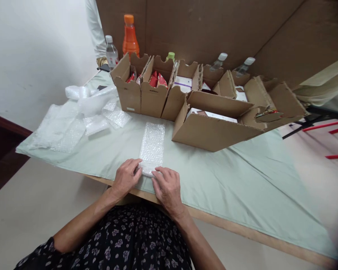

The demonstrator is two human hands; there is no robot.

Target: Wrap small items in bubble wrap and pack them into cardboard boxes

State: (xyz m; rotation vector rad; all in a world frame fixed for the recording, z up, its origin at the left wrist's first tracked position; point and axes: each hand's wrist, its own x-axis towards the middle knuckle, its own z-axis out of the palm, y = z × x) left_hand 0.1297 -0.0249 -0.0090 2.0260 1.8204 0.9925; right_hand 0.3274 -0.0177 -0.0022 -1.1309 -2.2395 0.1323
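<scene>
A strip of clear bubble wrap [152, 144] lies flat on the pale green cloth, its near end folded or rolled by the table's front edge. My left hand [127, 175] pinches the left side of that near end between thumb and fingers. On the right side, my right hand [166, 186] has its thumb and fingertips on the same end. Whether anything is wrapped inside the fold cannot be made out.
Open cardboard boxes [154, 99] holding packets stand behind and to the right. More bubble wrap [59, 125] is heaped at the left. Bottles, one orange [130, 39], stand behind the boxes. A person's sleeve [95, 28] shows at the back left.
</scene>
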